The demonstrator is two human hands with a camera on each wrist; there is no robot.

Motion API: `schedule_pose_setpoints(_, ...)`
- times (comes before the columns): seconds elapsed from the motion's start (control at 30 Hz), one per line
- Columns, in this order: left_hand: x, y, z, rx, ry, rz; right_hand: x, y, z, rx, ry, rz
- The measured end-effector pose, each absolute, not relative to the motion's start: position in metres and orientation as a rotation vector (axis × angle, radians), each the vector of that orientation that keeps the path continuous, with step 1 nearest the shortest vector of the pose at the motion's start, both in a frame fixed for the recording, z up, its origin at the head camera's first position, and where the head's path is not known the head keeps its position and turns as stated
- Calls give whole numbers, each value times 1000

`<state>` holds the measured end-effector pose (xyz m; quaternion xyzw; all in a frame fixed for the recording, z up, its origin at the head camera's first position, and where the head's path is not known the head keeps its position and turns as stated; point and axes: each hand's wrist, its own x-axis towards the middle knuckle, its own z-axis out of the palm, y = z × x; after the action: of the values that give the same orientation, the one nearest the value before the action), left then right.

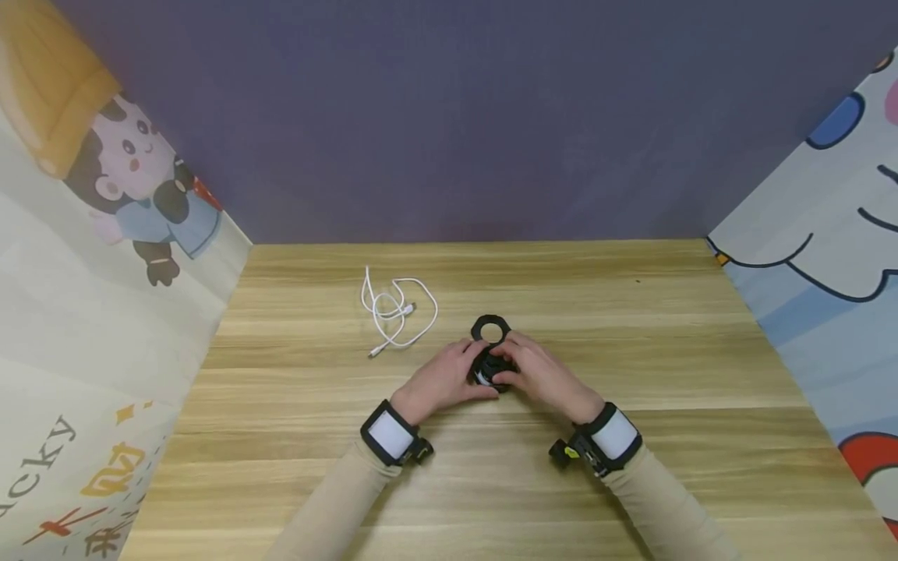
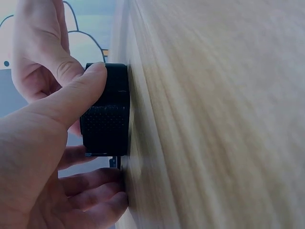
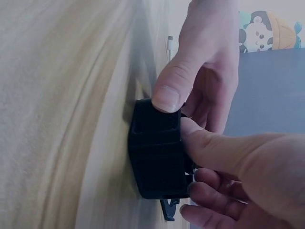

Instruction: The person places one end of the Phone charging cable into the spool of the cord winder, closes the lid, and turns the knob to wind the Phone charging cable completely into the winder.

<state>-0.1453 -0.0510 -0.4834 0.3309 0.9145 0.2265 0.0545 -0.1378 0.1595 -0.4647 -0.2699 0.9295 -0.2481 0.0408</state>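
A small black octagonal case [image 2: 107, 126] rests on the wooden table, below a flat black ring [image 1: 489, 319] that looks like its swung-out lid. My left hand [image 1: 449, 378] grips the case, its thumb on the near side in the left wrist view. My right hand [image 1: 543, 374] comes from the other side; its thumb and fingers curl over the case's top and pinch a black part there, mostly covered. In the right wrist view the case [image 3: 157, 152] stands between both thumbs, and a thin black hooked piece [image 3: 167, 210] sticks out beyond it.
A loosely looped white cable [image 1: 410, 309] lies on the table [image 1: 316, 343], to the left beyond my hands. A dark purple wall [image 1: 456, 125] rises behind the table, with cartoon-printed sheets on both sides. Each wrist wears a strapped device.
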Motion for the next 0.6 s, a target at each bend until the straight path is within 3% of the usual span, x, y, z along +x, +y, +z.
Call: schedule_pose_setpoints(0.6,-147,-52,-486,1063,2779,712,-146,159,-455,-893,2755,-681)
